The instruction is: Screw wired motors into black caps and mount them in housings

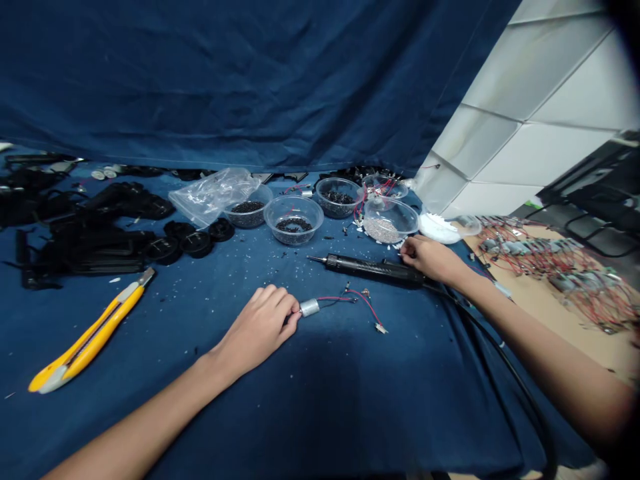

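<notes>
My left hand (263, 327) rests on the blue cloth (320, 400) with fingers curled, pinching a small silver motor (309, 307). The motor's red and black wires (360, 301) trail off to the right across the cloth. My right hand (430, 257) lies farther right, fingers closed in a pinch beside the rear end of a black electric screwdriver (373, 268), just below a clear bowl of small pale parts (389, 220). What the right fingertips hold is too small to make out.
Several clear bowls of small dark parts (294, 219) and a plastic bag (213, 193) stand at the back. Black plastic pieces (85, 227) are piled at left. A yellow utility knife (90, 340) lies front left. Wired motors (550, 267) cover the brown surface at right.
</notes>
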Tool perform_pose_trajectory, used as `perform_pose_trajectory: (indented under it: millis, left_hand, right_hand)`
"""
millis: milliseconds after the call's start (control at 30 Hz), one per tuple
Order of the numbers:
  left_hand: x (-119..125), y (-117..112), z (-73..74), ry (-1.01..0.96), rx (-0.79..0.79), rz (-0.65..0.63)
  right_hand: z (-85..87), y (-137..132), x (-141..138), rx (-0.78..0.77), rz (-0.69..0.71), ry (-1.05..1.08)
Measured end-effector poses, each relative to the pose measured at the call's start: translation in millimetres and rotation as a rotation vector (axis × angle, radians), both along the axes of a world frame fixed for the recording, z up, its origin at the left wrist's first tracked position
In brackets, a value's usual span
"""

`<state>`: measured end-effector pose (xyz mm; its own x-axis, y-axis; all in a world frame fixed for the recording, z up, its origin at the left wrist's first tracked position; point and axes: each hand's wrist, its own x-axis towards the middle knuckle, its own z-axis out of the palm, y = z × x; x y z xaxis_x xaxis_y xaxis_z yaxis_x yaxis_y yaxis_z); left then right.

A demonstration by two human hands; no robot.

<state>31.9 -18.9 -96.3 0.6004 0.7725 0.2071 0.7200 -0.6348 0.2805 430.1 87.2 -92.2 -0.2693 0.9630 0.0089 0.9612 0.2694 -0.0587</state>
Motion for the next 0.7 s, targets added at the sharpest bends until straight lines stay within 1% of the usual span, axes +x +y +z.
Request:
perform_pose_trajectory:
  millis: [133,300,400,467,500,567,600,633,667,700]
  left_hand:
    - [-0.5,-2.3,1.6,-0.002,0.001,-0.002]
    - [-1.2,-9.8,5.8,0.036,-0.013,0.007]
    - [-17.2,-16.8,15.1,0.073,0.023,0.029]
    - [-40.1,-22.9,23.3,0.126,0.096,0.145]
    - [-54.6,-26.8,27.2,0.174,0.152,0.253]
    - [-85.7,-36.7,33.2,0.322,0.287,0.543]
    - [-100.3,-42.4,35.0,0.417,0.344,0.718]
    - [-113.4,-48.4,35.9,0.513,0.355,0.837]
    - [-124.3,-54.3,36.2,0.586,0.348,0.899]
    - [-132.8,-59.8,36.1,0.635,0.327,0.920]
  right_hand:
    - [8.4,-8.8,-4.2,0.036,-0.035,0.038]
    - [23.4,-35.6,-23.1,0.111,-0.023,0.152]
    - [37.1,-56.1,-41.2,0.142,0.026,0.256]
    - [49.2,-71.7,-58.9,0.137,0.051,0.347]
    - [55.5,-80.1,-70.5,0.121,0.073,0.400]
    - [66.3,-98.2,-100.3,0.093,0.168,0.491]
    - [69.5,-107.8,-118.3,0.105,0.224,0.536]
    - [70.7,-117.3,-137.8,0.101,0.296,0.573]
    - [69.5,-126.5,-157.9,0.073,0.371,0.591]
    - [65.8,-134.8,-177.7,0.037,0.447,0.599]
